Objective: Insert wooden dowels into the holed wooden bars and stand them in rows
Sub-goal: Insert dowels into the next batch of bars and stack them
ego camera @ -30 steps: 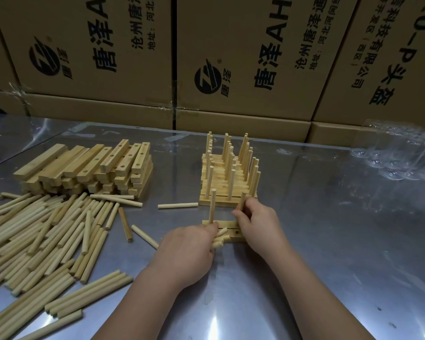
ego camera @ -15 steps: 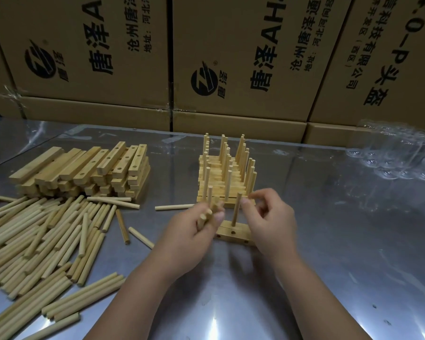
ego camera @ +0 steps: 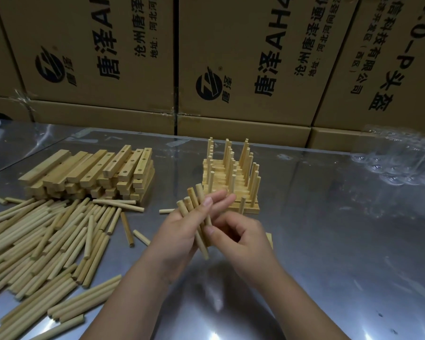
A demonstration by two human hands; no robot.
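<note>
My left hand (ego camera: 182, 231) holds a small bundle of wooden dowels (ego camera: 194, 200) upright above the metal table. My right hand (ego camera: 241, 239) pinches the lower part of one dowel in that bundle. Behind my right hand lies a holed wooden bar (ego camera: 269, 239), mostly hidden, with one dowel (ego camera: 242, 204) standing up near its far side. Beyond it stand the finished rows of bars with dowels (ego camera: 231, 175). A stack of empty holed bars (ego camera: 91, 173) sits at the left, and a heap of loose dowels (ego camera: 42, 241) spreads in front of it.
Large printed cardboard boxes (ego camera: 231, 69) wall off the back of the steel table (ego camera: 329, 241). Clear plastic packaging (ego camera: 402, 163) lies at the far right. A few stray dowels (ego camera: 128, 229) lie between the heap and my hands.
Both hands have lifted off the bar and come together. My left hand has raised its dowel bundle upright, and my right hand has moved from the bar's standing dowel to the bundle.
</note>
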